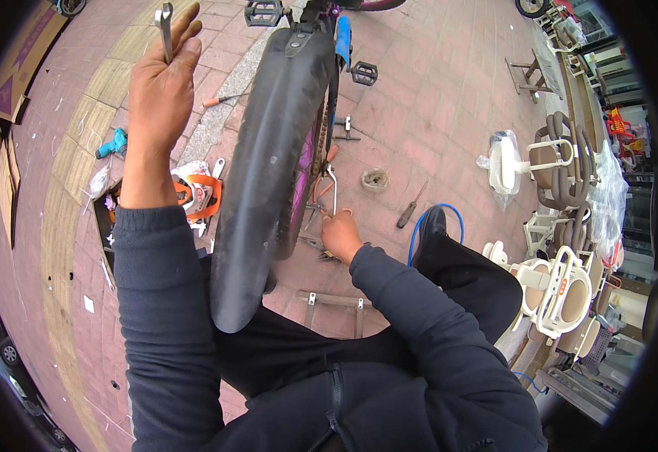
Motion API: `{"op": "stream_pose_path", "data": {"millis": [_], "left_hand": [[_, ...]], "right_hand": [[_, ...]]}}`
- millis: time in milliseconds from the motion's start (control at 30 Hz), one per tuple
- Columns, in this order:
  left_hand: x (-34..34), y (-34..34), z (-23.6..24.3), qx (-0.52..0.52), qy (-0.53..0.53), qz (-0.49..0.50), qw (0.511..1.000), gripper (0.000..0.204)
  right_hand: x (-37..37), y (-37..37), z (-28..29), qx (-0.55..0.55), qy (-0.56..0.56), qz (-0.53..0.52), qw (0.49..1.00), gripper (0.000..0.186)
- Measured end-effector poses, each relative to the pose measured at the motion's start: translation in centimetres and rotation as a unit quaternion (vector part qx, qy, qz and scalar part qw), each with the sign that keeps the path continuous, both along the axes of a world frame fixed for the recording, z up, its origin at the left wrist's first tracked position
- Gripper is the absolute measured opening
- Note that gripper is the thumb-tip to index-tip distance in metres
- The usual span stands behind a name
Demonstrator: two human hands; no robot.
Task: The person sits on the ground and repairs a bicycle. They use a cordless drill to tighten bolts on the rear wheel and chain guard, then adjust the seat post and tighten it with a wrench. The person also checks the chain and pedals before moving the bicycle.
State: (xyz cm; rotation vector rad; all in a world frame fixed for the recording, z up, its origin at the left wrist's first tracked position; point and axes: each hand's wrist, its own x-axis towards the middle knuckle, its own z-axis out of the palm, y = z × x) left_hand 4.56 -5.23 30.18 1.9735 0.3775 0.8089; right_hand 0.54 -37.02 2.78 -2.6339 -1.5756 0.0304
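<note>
Outdoors, reddish brick paving (434, 128) spreads wide, a yellowish strip (65, 226) running along toward its left edge. A bicycle (290, 233) with a long black fender (265, 166) reaches from the paving's upper edge to the person's lap. Pale child seats (558, 294) crowd the right edge; cardboard (35, 56) lies by the upper left corner. The left hand (162, 90) is raised beside the fender, fingers closed round a tool. The right hand (342, 233) is low, right of the tyre, fingers curled; what they grip, if anything, I cannot tell. A teal power drill (114, 143) lies toward the left edge. Right of the tyre are a clear tub (375, 179) and a screwdriver (406, 216). The left hand's tool is a wrench (164, 34), head upward.
</note>
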Motion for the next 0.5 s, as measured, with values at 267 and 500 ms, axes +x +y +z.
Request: {"op": "stream_pose_path", "data": {"millis": [267, 500], "left_hand": [[8.5, -2.0, 6.8, 0.341, -0.024, -0.117, 0.932, 0.035], [10.5, -6.0, 8.6, 0.213, 0.166, -0.098, 0.958, 0.024]], "right_hand": [[-0.5, 0.3, -1.1, -0.047, 0.054, -0.044, 0.996, 0.016], [-1.1, 0.6, -1.0, -0.014, 0.126, -0.101, 0.987, 0.019]]}}
